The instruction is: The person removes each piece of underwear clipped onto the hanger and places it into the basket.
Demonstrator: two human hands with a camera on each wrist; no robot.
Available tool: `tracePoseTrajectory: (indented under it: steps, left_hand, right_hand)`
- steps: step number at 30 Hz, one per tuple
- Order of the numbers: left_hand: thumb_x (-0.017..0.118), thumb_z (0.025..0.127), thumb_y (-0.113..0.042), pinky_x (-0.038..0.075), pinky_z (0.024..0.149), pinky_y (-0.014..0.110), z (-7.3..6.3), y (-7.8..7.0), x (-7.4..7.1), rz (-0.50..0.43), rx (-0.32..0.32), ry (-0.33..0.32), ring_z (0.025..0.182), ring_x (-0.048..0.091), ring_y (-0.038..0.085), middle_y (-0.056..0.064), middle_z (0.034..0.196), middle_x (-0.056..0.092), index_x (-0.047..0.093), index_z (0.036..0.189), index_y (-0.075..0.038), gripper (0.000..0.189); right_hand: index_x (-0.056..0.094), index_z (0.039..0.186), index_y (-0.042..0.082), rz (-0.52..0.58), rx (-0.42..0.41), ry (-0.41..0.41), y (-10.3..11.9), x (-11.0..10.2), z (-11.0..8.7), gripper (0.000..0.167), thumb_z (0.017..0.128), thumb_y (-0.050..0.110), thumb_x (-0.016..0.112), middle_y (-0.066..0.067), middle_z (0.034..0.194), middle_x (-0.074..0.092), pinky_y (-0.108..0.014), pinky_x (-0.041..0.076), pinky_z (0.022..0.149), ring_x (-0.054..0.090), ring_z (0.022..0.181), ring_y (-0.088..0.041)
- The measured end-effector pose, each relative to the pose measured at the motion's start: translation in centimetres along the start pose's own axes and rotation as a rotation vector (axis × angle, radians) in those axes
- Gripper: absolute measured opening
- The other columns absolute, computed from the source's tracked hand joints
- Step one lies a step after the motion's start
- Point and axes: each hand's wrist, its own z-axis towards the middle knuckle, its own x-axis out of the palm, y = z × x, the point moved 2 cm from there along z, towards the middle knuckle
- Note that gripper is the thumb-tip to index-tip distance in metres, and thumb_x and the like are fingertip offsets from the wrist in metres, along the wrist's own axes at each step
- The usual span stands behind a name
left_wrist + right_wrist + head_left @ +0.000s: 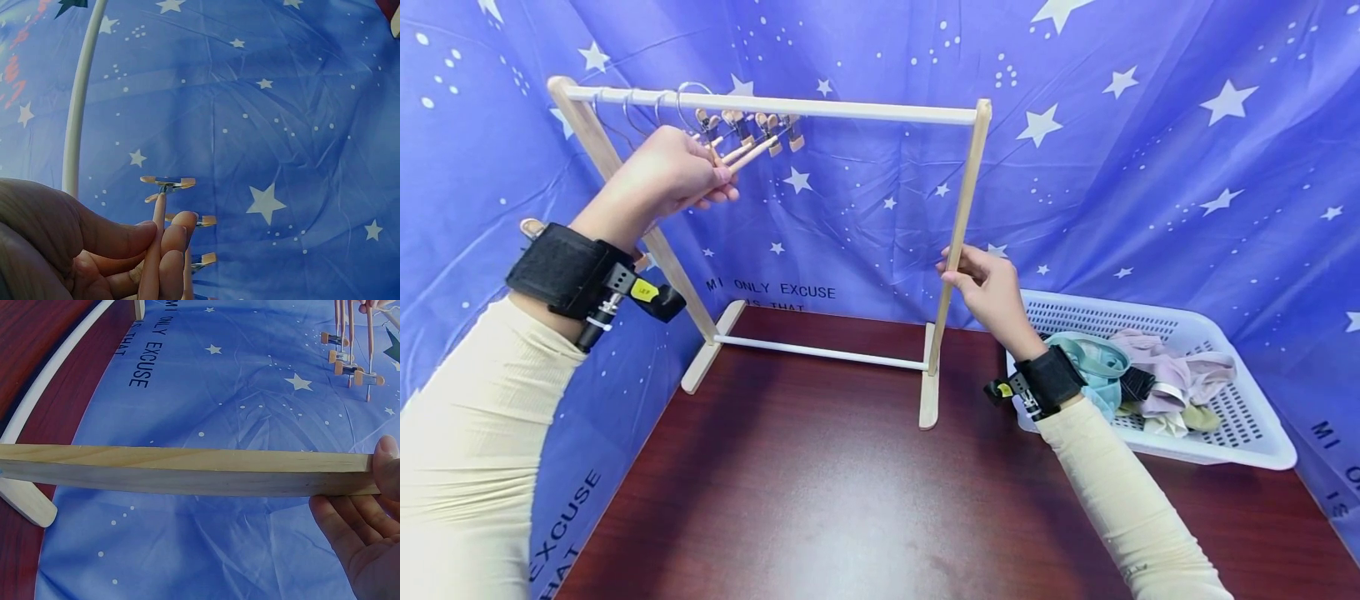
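A small wooden garment rack (850, 109) stands on the table, with several clip hangers (752, 152) hooked over the left part of its top rail. My left hand (681, 171) pinches the wooden bar of the nearest hanger between thumb and fingers; the left wrist view shows this bar (152, 256) and its end clip (167, 182) close up. With thumb and fingertips my right hand (992, 292) holds the rack's right post (964, 196) around mid-height. That post (187, 469) crosses the right wrist view, the thumb on one side and fingers on the other.
A white perforated basket (1262, 417) of folded and crumpled clothes (1172, 375) stands on the right of the dark red table (820, 475). A blue star-printed curtain (880, 50) hangs right behind the rack and along both sides.
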Motion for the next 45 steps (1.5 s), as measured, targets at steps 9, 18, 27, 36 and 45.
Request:
tracePoseTrajectory:
  steps: [9,18,27,36,45]
  left_hand:
    - [0.052,0.107,-0.015,0.052,0.053,0.016,0.47,0.61,0.49,0.0,-0.02,0.01,0.056,0.061,0.0,-0.01,0.063,0.068,0.057,0.135,0.007,0.036]
    - [0.051,0.107,-0.014,0.052,0.053,0.016,0.65,0.78,0.36,-0.03,-0.03,0.017,0.056,0.063,0.0,-0.009,0.063,0.069,0.052,0.141,0.008,0.04]
    - [0.051,0.107,-0.013,0.052,0.053,0.016,0.65,0.85,0.56,-0.033,-0.005,-0.012,0.056,0.063,-0.001,-0.011,0.061,0.068,0.052,0.14,0.01,0.041]
    - [0.053,0.106,-0.015,0.052,0.054,0.016,0.59,0.77,0.37,0.042,0.009,-0.012,0.057,0.062,-0.001,-0.013,0.061,0.067,0.055,0.138,0.009,0.04]
    - [0.058,0.104,-0.03,0.051,0.066,0.019,0.51,0.64,0.37,0.137,0.012,-0.05,0.069,0.062,0.002,-0.015,0.066,0.064,0.058,0.136,0.005,0.047]
  right_hand:
    - [0.07,0.118,-0.005,0.005,-0.015,-0.002,0.03,0.05,-0.15,0.024,0.094,-0.002,0.068,-0.027,0.103,0.075,-0.012,0.055,0.078,0.069,0.085,0.005]
    - [0.07,0.118,-0.005,0.011,-0.013,-0.009,-0.01,0.01,-0.24,0.024,0.094,-0.003,0.068,-0.028,0.102,0.074,-0.012,0.054,0.076,0.068,0.084,0.005]
    - [0.07,0.119,-0.005,0.015,-0.009,-0.007,0.0,-0.04,-0.31,0.025,0.095,-0.003,0.068,-0.028,0.103,0.074,-0.012,0.055,0.077,0.069,0.085,0.004]
    - [0.07,0.119,-0.005,0.028,-0.009,-0.007,0.3,-0.01,-0.25,0.025,0.095,-0.002,0.068,-0.029,0.104,0.074,-0.013,0.055,0.078,0.069,0.087,0.002]
    - [0.07,0.12,-0.005,0.02,-0.004,-0.004,0.19,0.01,-0.18,0.025,0.095,-0.001,0.068,-0.028,0.104,0.074,-0.013,0.054,0.076,0.068,0.086,0.004]
